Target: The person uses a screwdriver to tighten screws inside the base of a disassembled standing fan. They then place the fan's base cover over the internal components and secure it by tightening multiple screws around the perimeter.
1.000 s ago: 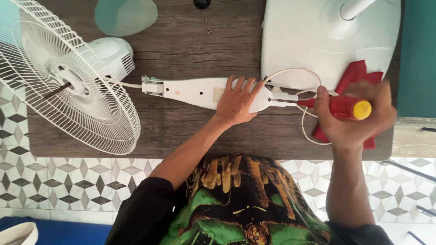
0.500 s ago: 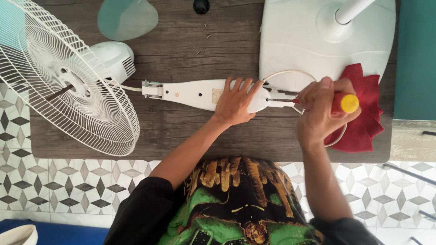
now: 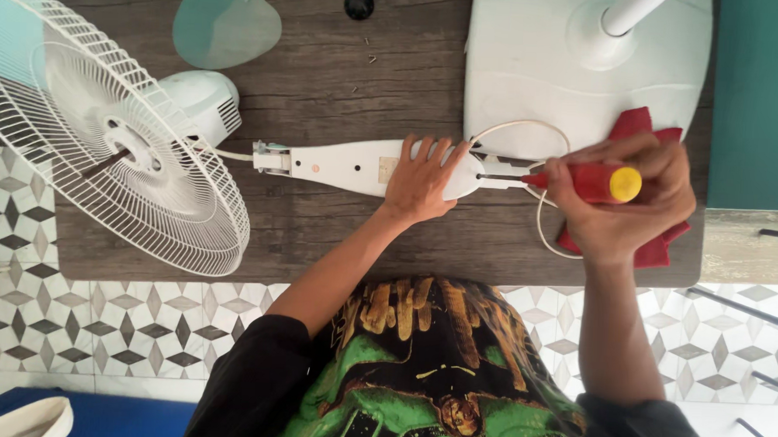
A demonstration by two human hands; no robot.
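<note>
A long white fan neck housing lies across the dark wooden table. My left hand presses flat on its right end. My right hand grips a screwdriver with a red handle and yellow cap, its tip pointing left at the metal end of the housing. A white cord loops from that end. Under my right hand lies a red cloth.
A white fan guard with motor lies at the left, overhanging the table edge. The white fan base with its pole sits at the back right. A translucent teal blade and a black knob lie behind. Patterned floor tiles below.
My right hand swung the screwdriver from off to the right in to the housing's end, then shifted slightly right. My left hand stayed on the housing.
</note>
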